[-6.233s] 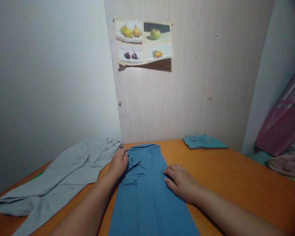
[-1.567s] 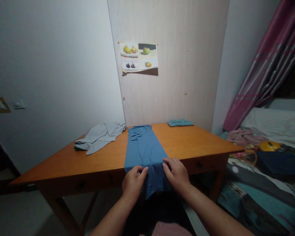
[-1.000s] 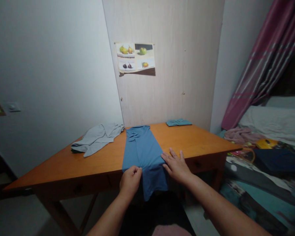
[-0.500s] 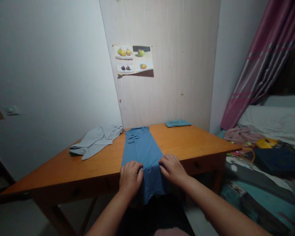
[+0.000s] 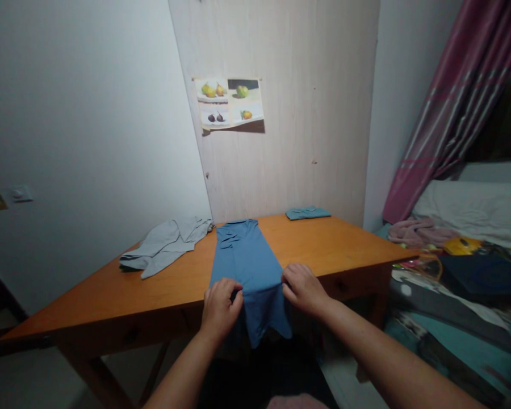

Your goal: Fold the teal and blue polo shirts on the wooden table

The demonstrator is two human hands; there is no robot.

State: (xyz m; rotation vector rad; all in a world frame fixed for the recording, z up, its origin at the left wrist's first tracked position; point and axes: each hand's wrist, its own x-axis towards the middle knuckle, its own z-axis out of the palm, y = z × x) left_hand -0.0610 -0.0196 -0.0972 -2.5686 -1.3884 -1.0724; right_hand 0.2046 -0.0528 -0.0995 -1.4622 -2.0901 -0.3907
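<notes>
A blue garment [image 5: 249,253] lies lengthwise on the wooden table [image 5: 319,250], with small wrinkles near its far left end. Its near end hangs down over the table's front edge. My left hand [image 5: 222,304] is closed on the garment's left side at that edge, thumb and fingers pinching the cloth. On the opposite side, my right hand [image 5: 302,288] pinches the right side of the cloth at about the same height. The cloth is stretched fairly flat between the two hands.
A crumpled light grey garment [image 5: 166,244] lies on the table's left part. At the back right rests a folded teal-blue cloth [image 5: 308,213]. Beyond the table's right end is a bed with clothes, including a dark folded item [image 5: 485,275]. A fruit poster [image 5: 230,105] hangs behind.
My hands have moved slightly apart, the left one leftward and the right one rightward. The cloth between them looks smoother, and its hanging end has shifted shape.
</notes>
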